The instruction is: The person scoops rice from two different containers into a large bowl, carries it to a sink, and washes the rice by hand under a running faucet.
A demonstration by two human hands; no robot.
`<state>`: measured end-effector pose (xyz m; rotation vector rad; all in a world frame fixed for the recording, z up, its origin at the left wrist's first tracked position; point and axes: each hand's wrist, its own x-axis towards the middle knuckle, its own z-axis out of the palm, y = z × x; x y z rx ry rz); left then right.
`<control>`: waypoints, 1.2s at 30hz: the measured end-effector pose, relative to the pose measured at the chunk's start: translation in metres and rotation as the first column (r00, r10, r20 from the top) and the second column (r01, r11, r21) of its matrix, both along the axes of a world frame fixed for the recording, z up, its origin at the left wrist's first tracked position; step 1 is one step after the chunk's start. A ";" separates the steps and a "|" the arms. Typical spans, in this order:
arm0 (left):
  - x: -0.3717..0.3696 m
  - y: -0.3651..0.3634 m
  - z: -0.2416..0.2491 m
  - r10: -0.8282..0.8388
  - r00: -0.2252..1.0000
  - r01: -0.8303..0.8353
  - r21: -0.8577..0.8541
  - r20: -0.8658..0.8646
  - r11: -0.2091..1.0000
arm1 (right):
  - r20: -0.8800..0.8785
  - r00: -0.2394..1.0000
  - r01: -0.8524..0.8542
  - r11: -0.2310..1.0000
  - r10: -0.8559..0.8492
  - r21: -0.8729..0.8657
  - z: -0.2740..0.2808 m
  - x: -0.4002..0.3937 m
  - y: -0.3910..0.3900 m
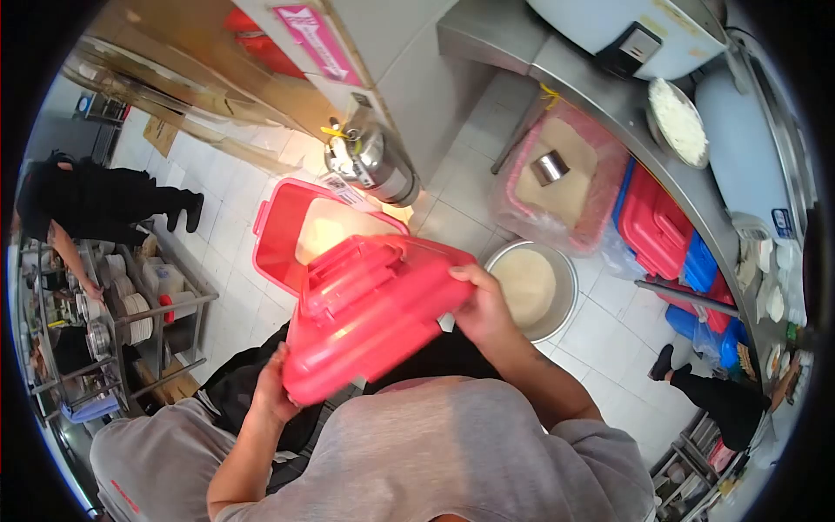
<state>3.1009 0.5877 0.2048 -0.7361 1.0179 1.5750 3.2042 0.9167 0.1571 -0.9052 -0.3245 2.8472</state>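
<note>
A red plastic lid (365,313) is held tilted in front of my body, its edges slightly blurred. My left hand (276,387) grips its lower left edge. My right hand (480,303) has the thumb on top of the opposite edge, with the other fingers partly hidden beneath. Just beyond the lid stands a red bin (280,233) holding pale grain-like contents, partly covered from view by the lid. Right of my right hand, a round metal pot (570,300) on the floor also contains pale grain.
A pink tub (609,196) of grain with a metal cup (549,167) sits under a steel counter (570,74). A bowl of white food (678,122) rests on top. A fire extinguisher (378,161) stands by the pillar. Another person (96,204) works near a dish cart (165,304).
</note>
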 end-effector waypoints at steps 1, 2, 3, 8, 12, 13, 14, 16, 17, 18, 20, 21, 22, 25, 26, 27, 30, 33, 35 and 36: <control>0.011 0.016 0.010 -0.028 0.999 0.023 -0.146 -0.029 0.989 | 0.038 0.999 0.020 1.000 -0.021 0.010 0.018 0.016 0.012; 0.014 0.029 0.025 -0.060 0.997 0.046 -0.217 -0.057 0.975 | 0.057 0.997 0.044 0.998 -0.042 -0.034 0.020 0.034 0.020; 0.014 0.045 0.040 -0.095 0.993 0.073 -0.270 -0.071 0.960 | 0.077 0.995 0.069 0.994 -0.063 -0.082 0.021 0.050 0.027; 0.011 0.130 0.074 -0.312 0.950 0.307 -0.192 0.005 0.932 | 0.146 0.924 0.350 0.936 -0.353 0.043 0.053 0.106 0.079; 0.034 0.206 0.057 -0.589 0.808 0.585 -0.129 0.008 0.801 | 0.040 0.803 0.552 0.766 -0.595 0.329 0.064 0.193 0.116; 0.041 0.222 0.045 -0.673 0.740 0.673 -0.019 0.000 0.740 | 0.049 0.770 0.579 0.730 -0.636 0.363 0.073 0.209 0.119; 0.044 0.236 0.020 -0.731 0.682 0.728 0.086 0.017 0.680 | 0.058 0.738 0.601 0.694 -0.672 0.398 0.080 0.225 0.123; 0.059 0.279 -0.024 -0.790 0.600 0.798 0.163 -0.127 0.580 | -0.008 0.674 0.667 0.604 -0.739 0.436 0.045 0.276 0.137; 0.064 0.300 -0.050 -0.793 0.562 0.825 0.216 -0.234 0.522 | -0.037 0.634 0.704 0.557 -0.772 0.441 0.027 0.296 0.143; 0.064 0.326 -0.077 -0.781 0.521 0.852 0.261 -0.345 0.453 | -0.072 0.590 0.741 0.503 -0.804 0.445 0.008 0.313 0.151; 0.049 0.378 -0.146 -0.789 0.125 0.966 -0.109 -0.601 0.235 | -0.119 0.498 0.796 0.399 -0.859 0.456 -0.036 0.339 0.164; 0.041 0.407 -0.182 -0.749 -0.038 0.948 -0.260 -0.662 0.182 | -0.135 0.455 0.813 0.349 -0.880 0.466 -0.061 0.351 0.171; 0.030 0.435 -0.238 -0.727 -0.096 0.913 -0.352 -0.680 0.208 | -0.150 0.413 0.826 0.300 -0.898 0.478 -0.077 0.356 0.181; 0.004 0.528 -0.316 -0.536 -0.562 0.587 -0.760 -0.630 0.279 | -0.146 0.239 0.841 0.129 -0.960 0.525 -0.109 0.349 0.205; 0.000 0.553 -0.328 -0.519 -0.631 0.536 -0.808 -0.577 0.246 | -0.152 0.201 0.849 0.095 -0.968 0.520 -0.129 0.354 0.214; 0.001 0.577 -0.331 -0.547 -0.662 0.458 -0.854 -0.513 0.247 | -0.160 0.164 0.855 0.059 -0.973 0.516 -0.154 0.362 0.230; -0.002 0.649 -0.389 -0.628 -0.673 0.313 -0.920 -0.391 0.237 | -0.142 0.053 0.861 -0.027 -0.988 0.507 -0.192 0.344 0.275; 0.005 0.682 -0.371 -0.680 -0.701 0.211 -0.973 -0.217 0.093 | -0.161 0.045 0.838 -0.051 -0.986 0.543 -0.215 0.319 0.319; 0.012 0.691 -0.402 -0.682 -0.698 0.183 -0.975 -0.220 0.127 | -0.176 0.063 0.827 -0.047 -0.982 0.560 -0.229 0.305 0.348; 0.015 0.694 -0.416 -0.682 -0.697 0.167 -0.975 -0.222 0.146 | -0.173 0.063 0.826 -0.045 -0.983 0.561 -0.233 0.300 0.363</control>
